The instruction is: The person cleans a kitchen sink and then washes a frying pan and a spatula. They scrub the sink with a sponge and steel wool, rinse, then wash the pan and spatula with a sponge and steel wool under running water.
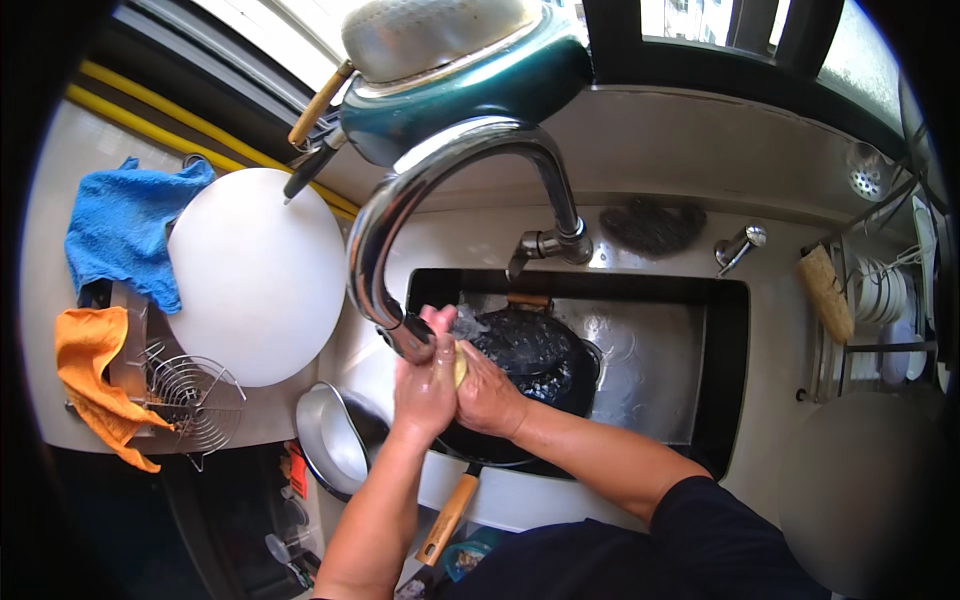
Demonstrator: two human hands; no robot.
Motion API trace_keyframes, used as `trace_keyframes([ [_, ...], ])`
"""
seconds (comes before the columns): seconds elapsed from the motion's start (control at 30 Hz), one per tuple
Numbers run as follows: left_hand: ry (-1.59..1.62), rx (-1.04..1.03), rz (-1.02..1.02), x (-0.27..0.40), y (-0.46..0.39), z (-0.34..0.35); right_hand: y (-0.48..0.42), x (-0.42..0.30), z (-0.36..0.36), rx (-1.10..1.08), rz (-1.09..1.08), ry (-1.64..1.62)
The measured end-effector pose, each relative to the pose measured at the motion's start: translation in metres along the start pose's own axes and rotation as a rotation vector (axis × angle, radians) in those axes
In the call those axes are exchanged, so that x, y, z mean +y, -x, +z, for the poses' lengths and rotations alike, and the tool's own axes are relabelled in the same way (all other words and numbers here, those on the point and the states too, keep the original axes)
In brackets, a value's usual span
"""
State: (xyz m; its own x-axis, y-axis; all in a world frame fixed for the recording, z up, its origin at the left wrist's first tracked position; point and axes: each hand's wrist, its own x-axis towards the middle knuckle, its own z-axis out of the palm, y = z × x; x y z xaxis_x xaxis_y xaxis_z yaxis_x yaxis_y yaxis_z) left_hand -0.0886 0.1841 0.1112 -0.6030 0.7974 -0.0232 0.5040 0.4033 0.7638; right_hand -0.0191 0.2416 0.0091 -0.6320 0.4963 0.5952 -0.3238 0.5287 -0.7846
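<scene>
My left hand (424, 391) and my right hand (489, 395) are pressed together at the left side of the sink (645, 375), just under the spout of a chrome gooseneck faucet (405, 341). Squeezed between them is a yellow sponge (460, 365), mostly hidden by the fingers. Both hands look wet. Beneath them lies a black pan (480, 446), its wooden handle (448, 517) reaching over the sink's front edge. A second dark, wet piece of cookware (525, 341) rests on it, and a short wooden grip (529, 300) shows at its far side.
Left of the sink are a white round board (255, 277), a blue cloth (127, 225), an orange cloth (101, 375), a wire rack (195, 401) and a metal pot (330, 435). Stacked pots (465, 90) stand behind the faucet. A dark scouring pad (652, 227) and dish rack (889, 349) are rightward.
</scene>
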Motion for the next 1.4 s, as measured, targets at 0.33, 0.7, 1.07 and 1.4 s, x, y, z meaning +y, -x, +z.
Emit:
trace_keyframes([
  [0.33, 0.017, -0.02, -0.263, -0.036, 0.009, -0.006, 0.069, 0.089, -0.007, -0.386, 0.049, 0.223],
  [0.7, -1.635, -0.319, 0.462, -0.046, 0.05, 0.018, 0.076, 0.078, -0.004, -0.62, 0.163, 0.348],
  [1.07, -0.693, -0.819, -0.387, 0.013, 0.043, -0.029, 0.047, 0.012, -0.097, -0.217, -0.05, 0.159],
  [1.4, -0.665, -0.585, -0.373, -0.014, 0.095, -0.042, 0.076, -0.006, -0.109, 0.319, 0.679, -1.165],
])
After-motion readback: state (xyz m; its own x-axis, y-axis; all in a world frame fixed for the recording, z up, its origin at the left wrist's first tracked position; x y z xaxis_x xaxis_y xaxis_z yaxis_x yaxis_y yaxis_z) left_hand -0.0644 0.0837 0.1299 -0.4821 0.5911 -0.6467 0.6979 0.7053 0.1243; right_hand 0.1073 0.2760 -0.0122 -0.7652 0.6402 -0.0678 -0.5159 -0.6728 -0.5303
